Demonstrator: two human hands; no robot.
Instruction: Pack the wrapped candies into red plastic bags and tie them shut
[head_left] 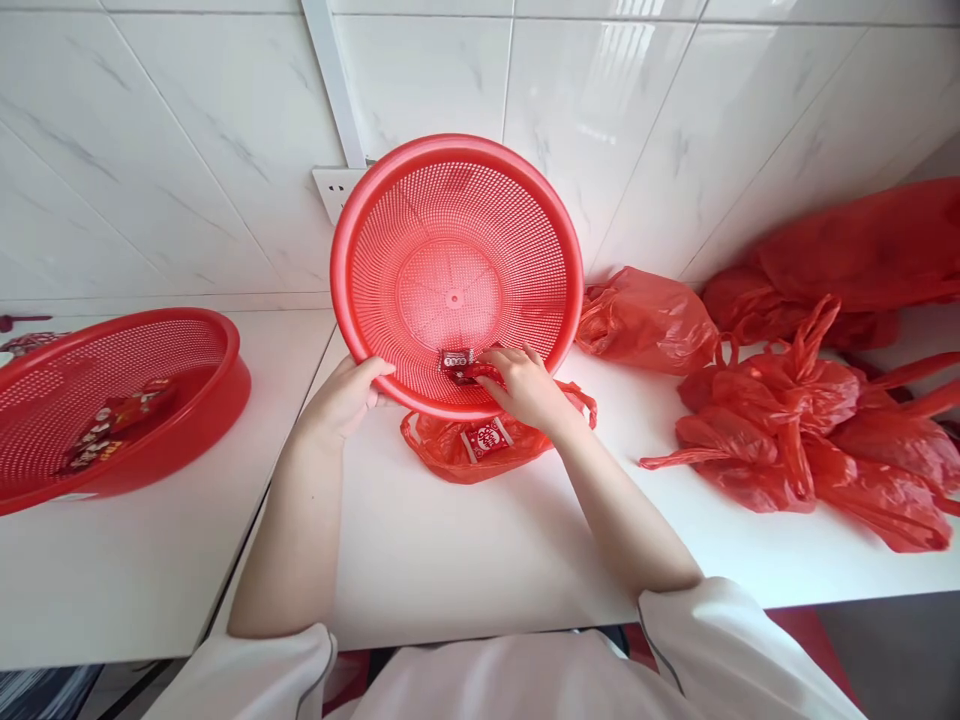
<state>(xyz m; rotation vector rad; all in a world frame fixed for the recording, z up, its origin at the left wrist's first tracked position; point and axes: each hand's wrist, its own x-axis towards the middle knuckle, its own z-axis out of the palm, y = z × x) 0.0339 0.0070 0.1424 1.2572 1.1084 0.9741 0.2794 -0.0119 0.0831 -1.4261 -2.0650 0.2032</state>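
A red plastic mesh basket (454, 210) is tipped toward me, its open mouth facing my body. My left hand (345, 395) grips the lower left of its rim, thumb over the edge. Inside the basket, at its low side, my right hand (521, 385) curls its fingers round a small red packet (480, 371). A dark, shiny packet (455, 360) lies beside those fingertips. Under the tilted rim, an open red plastic bag (442, 450) rests on the table, with a red-and-white packet (487, 438) showing in its mouth.
Left of me, a second red basket (244, 385) holds several shiny packets (112, 425). Several red plastic bags (780, 420), some with knotted handles, cover the right side of the white table (450, 560). Behind the basket are a tiled wall (420, 90) and a socket (334, 190).
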